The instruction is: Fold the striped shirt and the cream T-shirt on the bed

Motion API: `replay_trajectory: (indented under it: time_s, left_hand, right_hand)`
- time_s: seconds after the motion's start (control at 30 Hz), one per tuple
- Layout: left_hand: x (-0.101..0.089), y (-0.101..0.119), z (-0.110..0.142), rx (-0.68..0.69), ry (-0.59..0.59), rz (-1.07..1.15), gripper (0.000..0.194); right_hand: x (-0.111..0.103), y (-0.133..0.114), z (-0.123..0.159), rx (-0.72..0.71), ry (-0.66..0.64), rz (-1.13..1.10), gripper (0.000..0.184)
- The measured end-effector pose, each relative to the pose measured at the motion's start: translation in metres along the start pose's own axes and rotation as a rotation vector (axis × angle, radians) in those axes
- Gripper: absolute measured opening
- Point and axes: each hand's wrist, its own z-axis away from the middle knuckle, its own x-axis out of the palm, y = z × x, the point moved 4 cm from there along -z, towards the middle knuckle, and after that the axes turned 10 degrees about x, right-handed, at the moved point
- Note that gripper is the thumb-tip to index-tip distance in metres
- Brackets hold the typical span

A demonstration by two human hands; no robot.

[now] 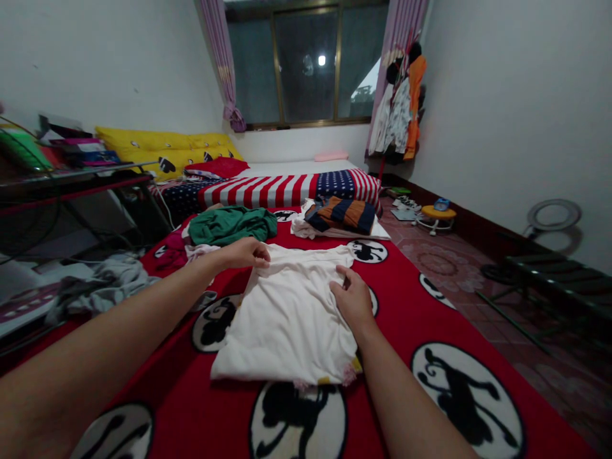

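Observation:
A white top (291, 319) lies folded into a rough rectangle on the red blanket (396, 306), its surface wrinkled. Small pink tufts and yellow bits show along its near edge. My left hand (248, 253) pinches the cloth at the far left corner. On the right side of the top rests my right hand (354, 296), thumb and forefinger apart against the cloth's edge. Beyond my left hand lies a crumpled green garment (232, 223). Farther off to the right is a stack of folded clothes (339, 217), with a brown and navy striped piece uppermost.
Grey clothes (102, 284) are heaped at the left, below a cluttered table (76, 178). Behind stands another bed with a stars-and-stripes cover (277, 191). A dark green bench (564, 280) and a yellow stool (437, 213) stand on the tiled floor at right.

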Motion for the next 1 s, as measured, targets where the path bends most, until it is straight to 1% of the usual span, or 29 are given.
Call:
replay_trajectory:
  time_s: [0.03,0.07,0.13,0.17,0.2,0.27,0.33,0.4,0.47,0.5,0.57,0.6,0.63,0.67,0.7,0.73,0.77,0.8,0.87,0.9,0.93,1.0]
  left_hand:
    - [-0.001,-0.002,-0.002,0.001,0.024,0.044,0.031]
    - [-0.002,-0.003,-0.005,0.010,0.094,0.071,0.033]
    - [-0.002,-0.003,-0.009,0.027,0.314,0.053,0.034]
    - [0.000,-0.003,-0.010,0.028,0.417,0.022,0.032]
    - [0.005,-0.003,-0.011,0.026,0.490,-0.013,0.028]
    - [0.018,-0.003,-0.010,0.019,0.548,-0.069,0.022]
    - [0.028,-0.002,-0.006,0.011,0.580,-0.125,0.025]
    - [0.030,-0.003,0.004,-0.041,0.658,-0.190,0.027]
    - [0.025,-0.007,0.015,-0.157,0.723,-0.224,0.026]
    - [0.024,-0.009,0.019,-0.231,0.715,-0.216,0.029]
    - [0.023,-0.010,0.024,-0.349,0.618,-0.187,0.039]
    - [0.024,-0.008,0.025,-0.361,0.555,-0.178,0.045]
    - [0.026,-0.005,0.024,-0.334,0.503,-0.165,0.048]
    - [0.028,0.001,0.023,-0.275,0.478,-0.146,0.050]
    - [0.030,0.007,0.021,-0.197,0.486,-0.124,0.049]
    - [0.031,0.012,0.020,-0.122,0.521,-0.097,0.046]
    - [0.032,0.016,0.020,-0.069,0.566,-0.063,0.044]
    - [0.032,0.018,0.021,-0.050,0.609,-0.031,0.043]
    - [0.035,0.016,0.025,-0.105,0.658,0.003,0.046]
    - [0.036,0.013,0.029,-0.156,0.653,0.011,0.048]
    - [0.038,0.011,0.034,-0.207,0.632,0.021,0.050]
    - [0.043,0.008,0.049,-0.279,0.571,0.066,0.055]
  right_hand:
    - [0.000,0.000,0.000,0.002,-0.001,0.000,0.053]
    - [0.000,0.000,0.000,0.003,0.000,-0.001,0.054]
    - [-0.001,-0.001,0.001,0.004,0.003,0.003,0.056]
    - [-0.001,-0.002,0.001,0.004,0.005,0.006,0.057]
    - [-0.002,-0.002,0.001,0.004,0.006,0.007,0.058]
    - [-0.003,-0.003,0.002,0.003,0.010,0.008,0.060]
    - [-0.004,-0.004,0.001,-0.002,0.011,0.007,0.060]
    - [-0.003,-0.003,0.001,-0.002,0.009,0.008,0.060]
    - [-0.003,-0.003,0.000,-0.002,0.006,0.004,0.060]
    - [-0.002,-0.003,0.000,-0.002,0.003,-0.004,0.060]
    - [-0.001,-0.003,0.001,0.001,-0.010,-0.031,0.061]
    - [-0.001,-0.004,0.001,0.004,-0.023,-0.053,0.062]
    - [-0.001,-0.004,0.000,0.006,-0.039,-0.085,0.063]
    - [-0.001,-0.005,0.000,0.006,-0.056,-0.126,0.063]
    - [-0.002,-0.005,-0.001,0.006,-0.066,-0.172,0.063]
    - [-0.003,-0.005,-0.003,0.006,-0.069,-0.220,0.062]
    - [-0.005,-0.004,-0.005,0.012,-0.063,-0.266,0.062]
    - [-0.008,-0.002,-0.007,0.024,-0.054,-0.304,0.062]
    - [-0.013,0.003,-0.013,0.068,-0.046,-0.335,0.063]
    - [-0.016,0.005,-0.015,0.095,-0.044,-0.316,0.063]
    - [-0.019,0.006,-0.017,0.118,-0.038,-0.269,0.061]
    - [-0.029,0.004,-0.019,0.145,-0.011,-0.092,0.057]
